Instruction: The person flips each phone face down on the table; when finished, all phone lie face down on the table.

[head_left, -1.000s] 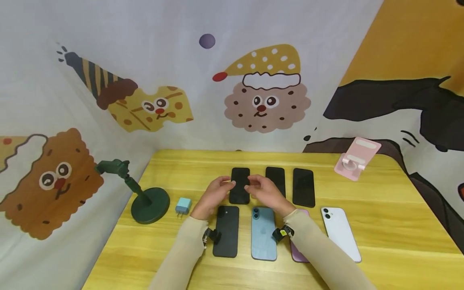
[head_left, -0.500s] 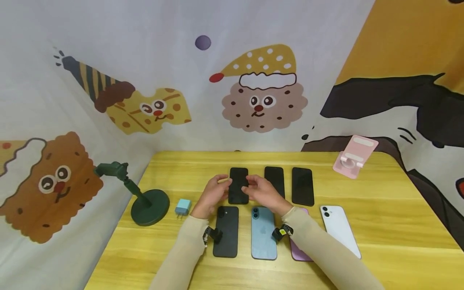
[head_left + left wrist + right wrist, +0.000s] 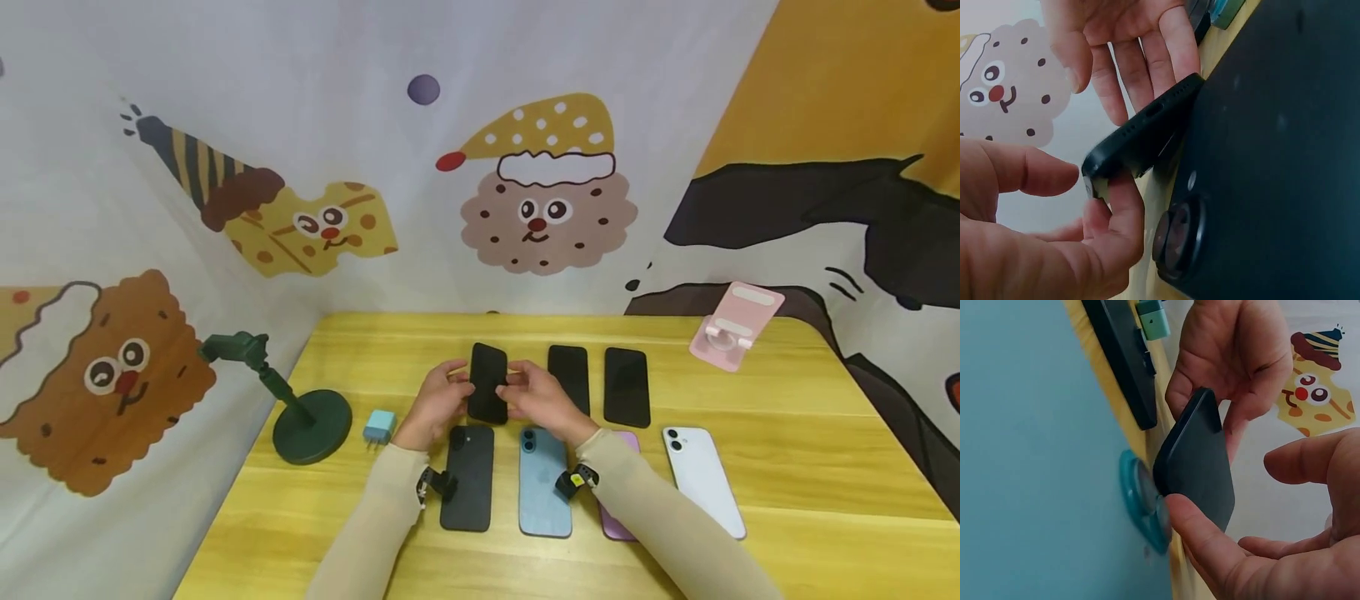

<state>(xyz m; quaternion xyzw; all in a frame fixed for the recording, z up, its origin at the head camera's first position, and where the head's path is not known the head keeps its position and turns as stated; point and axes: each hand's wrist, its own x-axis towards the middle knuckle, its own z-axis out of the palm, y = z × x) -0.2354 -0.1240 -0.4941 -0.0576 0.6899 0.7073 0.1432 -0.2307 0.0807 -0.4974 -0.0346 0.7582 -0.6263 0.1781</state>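
A black phone (image 3: 488,383) is lifted and tilted off the table in the back row, its left edge raised. My left hand (image 3: 435,406) grips that edge; in the left wrist view its fingers curl under the phone (image 3: 1138,137) and the thumb is at the edge. On the other side is my right hand (image 3: 546,402). In the right wrist view a finger touches the phone's near corner while the thumb stands apart from it. A dark grey phone (image 3: 468,492) and a blue phone (image 3: 544,500) lie face down just below the hands.
Two black phones (image 3: 567,377) lie to the right in the back row. A purple phone (image 3: 617,521), partly under the right sleeve, and a white phone (image 3: 705,483) lie in front. A pink stand (image 3: 738,325), a blue charger (image 3: 380,426) and a green lamp-like stand (image 3: 311,427) surround them.
The black phone lay flat between the hands; now it is tilted up, its left side raised, and held by the left hand. Both hands have shifted slightly left.
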